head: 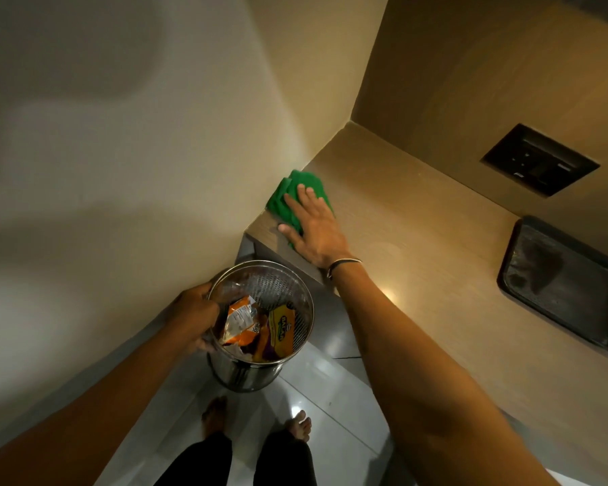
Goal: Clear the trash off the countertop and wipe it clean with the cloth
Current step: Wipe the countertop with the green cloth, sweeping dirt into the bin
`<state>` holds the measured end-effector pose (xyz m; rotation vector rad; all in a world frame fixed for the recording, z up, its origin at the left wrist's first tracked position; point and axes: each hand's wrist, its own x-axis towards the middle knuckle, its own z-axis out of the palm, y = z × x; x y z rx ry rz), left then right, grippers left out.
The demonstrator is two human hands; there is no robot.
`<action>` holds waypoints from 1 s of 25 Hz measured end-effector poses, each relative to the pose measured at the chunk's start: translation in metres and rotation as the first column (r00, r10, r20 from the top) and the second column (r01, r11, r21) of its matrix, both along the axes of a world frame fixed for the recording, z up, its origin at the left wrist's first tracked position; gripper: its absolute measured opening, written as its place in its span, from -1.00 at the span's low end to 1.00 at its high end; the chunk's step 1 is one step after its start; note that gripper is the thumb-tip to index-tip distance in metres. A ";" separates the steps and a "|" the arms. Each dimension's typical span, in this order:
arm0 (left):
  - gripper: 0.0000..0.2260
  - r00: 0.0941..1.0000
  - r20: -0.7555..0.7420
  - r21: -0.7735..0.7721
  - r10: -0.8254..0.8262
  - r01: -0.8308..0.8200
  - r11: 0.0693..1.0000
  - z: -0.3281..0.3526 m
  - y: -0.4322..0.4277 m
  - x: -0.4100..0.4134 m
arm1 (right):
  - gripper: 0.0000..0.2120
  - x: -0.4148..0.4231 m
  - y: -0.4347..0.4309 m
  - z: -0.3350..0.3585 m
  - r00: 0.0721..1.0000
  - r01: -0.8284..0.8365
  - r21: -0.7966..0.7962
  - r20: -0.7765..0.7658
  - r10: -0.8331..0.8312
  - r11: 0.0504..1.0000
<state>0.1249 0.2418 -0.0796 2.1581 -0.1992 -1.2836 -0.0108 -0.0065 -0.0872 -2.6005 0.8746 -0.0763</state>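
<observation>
Nearest are the person's bare feet (257, 420) on the glossy floor tiles, and just ahead of them the steel bin (260, 324), tipped toward the counter and already holding wrappers (257, 324), an orange one and a yellow-purple one among them. The left hand (195, 312) is curled around the bin's near rim, gripping it; how tight that grip is I cannot quite tell, since the fingers are in shadow. That tilt is the first risk: if the hold slips, the bin could roll on the smooth tile and spill the wrappers back out. Beyond it, the right hand (313, 226) lies flat and spread on the cloth (292, 194), palm pressing the green fabric onto the countertop (418, 240) right at its front left corner, thumb resting on the bare wood beside it. Part of the cloth already hangs past the corner, so a stroke carried further left could drag it off the edge and onto the floor; crumbs swept that way would miss the bin unless its mouth sits under the edge. The counter looks free of trash, so wiping seems to be the step in hand. Further right a dark tray (558, 285) sits on the counter, well apart from the cloth, and a dark socket plate (539, 159) is set in the back panel.
</observation>
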 end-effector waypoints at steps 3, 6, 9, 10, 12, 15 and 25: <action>-0.64 0.999 0.033 0.019 0.000 0.000 1.000 -0.004 0.000 0.000 | -0.41 0.001 0.030 -0.005 0.996 -0.083 0.007 0.041 0.082 0.997; -0.65 0.997 0.071 0.024 -0.009 0.008 1.000 -0.004 0.000 -0.002 | -0.42 -0.001 0.059 -0.006 0.985 -0.148 -0.041 0.088 0.151 0.988; -0.70 0.994 0.102 0.025 -0.030 0.028 0.999 -0.002 -0.001 0.000 | -0.33 -0.009 0.103 -0.012 0.961 -0.253 -0.044 0.101 0.256 0.967; -0.71 0.996 0.088 0.026 -0.014 0.012 1.000 -0.002 0.000 0.000 | -0.30 -0.014 0.120 -0.016 0.950 -0.304 -0.001 0.072 0.304 0.953; -0.69 0.998 0.057 0.030 0.019 -0.020 0.999 -0.005 0.003 -0.003 | -0.25 -0.028 0.154 -0.027 0.941 -0.338 0.095 0.009 0.339 0.936; -0.68 0.999 0.032 0.038 0.042 -0.043 0.998 -0.010 0.007 -0.006 | -0.18 -0.041 0.183 -0.035 0.972 -0.228 0.075 0.069 0.224 0.971; -0.83 1.000 0.003 -0.001 0.030 -0.030 1.000 -0.001 0.009 -0.018 | -0.56 -0.064 0.157 0.027 0.806 0.266 0.493 0.357 -0.471 0.829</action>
